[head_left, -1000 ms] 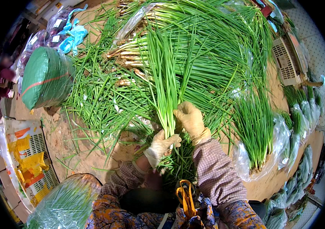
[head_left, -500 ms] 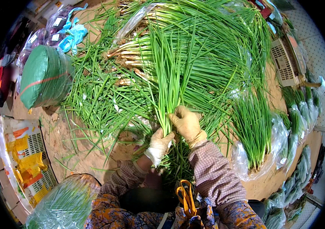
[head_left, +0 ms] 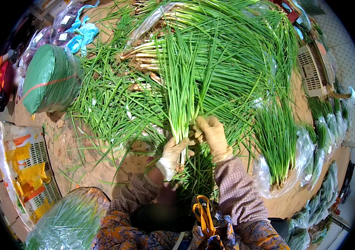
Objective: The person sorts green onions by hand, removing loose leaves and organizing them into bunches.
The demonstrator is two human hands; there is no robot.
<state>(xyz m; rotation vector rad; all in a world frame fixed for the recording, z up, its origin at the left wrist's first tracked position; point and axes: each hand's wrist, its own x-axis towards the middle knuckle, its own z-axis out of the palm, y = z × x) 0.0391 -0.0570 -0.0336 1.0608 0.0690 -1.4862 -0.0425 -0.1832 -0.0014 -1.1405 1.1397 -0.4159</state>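
A bunch of green onions [head_left: 179, 91] stands in front of me, leaves pointing away and pale root ends toward me. My left hand [head_left: 173, 155], in a pale glove, is closed around its white lower stalks. My right hand [head_left: 213, 135], gloved in cream, is closed at the right side of the bunch, fingers pinched on a green onion leaf that bends out there. The fingertips are partly hidden. Beyond the bunch lies a large pile of green onions [head_left: 231, 71], white root ends to the left.
Loose green trimmings [head_left: 115, 100] cover the board on the left, near a green wrapped bundle [head_left: 50, 79]. A taped crate [head_left: 31, 171] stands at left, a bagged bunch [head_left: 71, 221] below. At right are an upright onion bunch [head_left: 275, 150] on plastic and a beige crate [head_left: 310, 68].
My right hand has shifted slightly right, pulling an outer leaf away from the bunch. The left hand keeps its hold, and the white root ends now show below it.
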